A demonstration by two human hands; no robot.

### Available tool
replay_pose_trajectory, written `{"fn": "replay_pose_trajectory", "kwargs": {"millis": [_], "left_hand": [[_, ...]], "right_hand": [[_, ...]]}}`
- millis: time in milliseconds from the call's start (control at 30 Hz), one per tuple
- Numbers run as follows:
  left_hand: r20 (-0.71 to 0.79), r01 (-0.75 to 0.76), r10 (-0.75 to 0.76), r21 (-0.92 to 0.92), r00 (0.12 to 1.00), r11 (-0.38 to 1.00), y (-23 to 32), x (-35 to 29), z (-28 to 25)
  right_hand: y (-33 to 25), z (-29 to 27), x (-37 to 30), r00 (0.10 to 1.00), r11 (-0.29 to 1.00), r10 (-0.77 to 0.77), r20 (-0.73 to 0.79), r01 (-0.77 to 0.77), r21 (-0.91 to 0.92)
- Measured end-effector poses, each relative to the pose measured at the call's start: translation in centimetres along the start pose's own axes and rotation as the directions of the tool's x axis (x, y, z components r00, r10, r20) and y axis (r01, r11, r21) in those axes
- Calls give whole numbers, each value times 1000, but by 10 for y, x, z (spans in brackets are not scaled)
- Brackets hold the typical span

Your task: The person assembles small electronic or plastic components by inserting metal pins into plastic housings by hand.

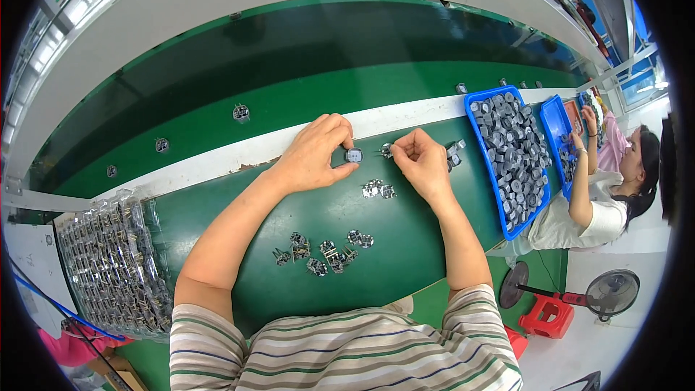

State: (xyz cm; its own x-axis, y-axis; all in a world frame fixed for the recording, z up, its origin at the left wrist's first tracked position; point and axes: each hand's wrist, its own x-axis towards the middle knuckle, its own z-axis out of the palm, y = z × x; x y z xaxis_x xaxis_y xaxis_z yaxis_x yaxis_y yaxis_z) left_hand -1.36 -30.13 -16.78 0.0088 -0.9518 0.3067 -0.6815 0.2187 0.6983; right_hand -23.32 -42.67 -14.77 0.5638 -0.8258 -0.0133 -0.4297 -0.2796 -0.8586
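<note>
Left hand (315, 156) grasping cap (354, 155), right hand (421, 163) pinching board (386, 150); pieces apart. Seemingly outstanding: near boards (329, 253), caps (514, 152) in bin (494, 188), right.

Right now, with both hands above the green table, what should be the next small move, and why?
Perhaps ease the right hand leftward: it seems to pinch a small circuit board, the left hand holds a grey square piece, and a gap separates the two parts.

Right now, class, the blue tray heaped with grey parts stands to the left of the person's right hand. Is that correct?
No, only the side is wrong: the head view shows the blue tray heaped with grey parts standing to the right of the person's right hand.
</note>
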Motion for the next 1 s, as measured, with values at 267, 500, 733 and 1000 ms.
{"fn": "replay_pose_trajectory", "kwargs": {"millis": [267,500,733,1000], "left_hand": [[12,29,-29,0,1000,1000,-1,-1,1],[34,28,-29,21,999,999,3,0,0],[63,-19,16,45,998,999,8,-1,2],[45,-47,45,47,998,998,4,-2,3]], "right_hand": [[-14,-13,-3,968,950,-219,120,240,-202],[4,-2,1,887,870,-439,141,459,-180],[-7,20,-7,951,963,-267,154,258,77],[-3,27,-5,794,781,-603,77,607,-148]]}}
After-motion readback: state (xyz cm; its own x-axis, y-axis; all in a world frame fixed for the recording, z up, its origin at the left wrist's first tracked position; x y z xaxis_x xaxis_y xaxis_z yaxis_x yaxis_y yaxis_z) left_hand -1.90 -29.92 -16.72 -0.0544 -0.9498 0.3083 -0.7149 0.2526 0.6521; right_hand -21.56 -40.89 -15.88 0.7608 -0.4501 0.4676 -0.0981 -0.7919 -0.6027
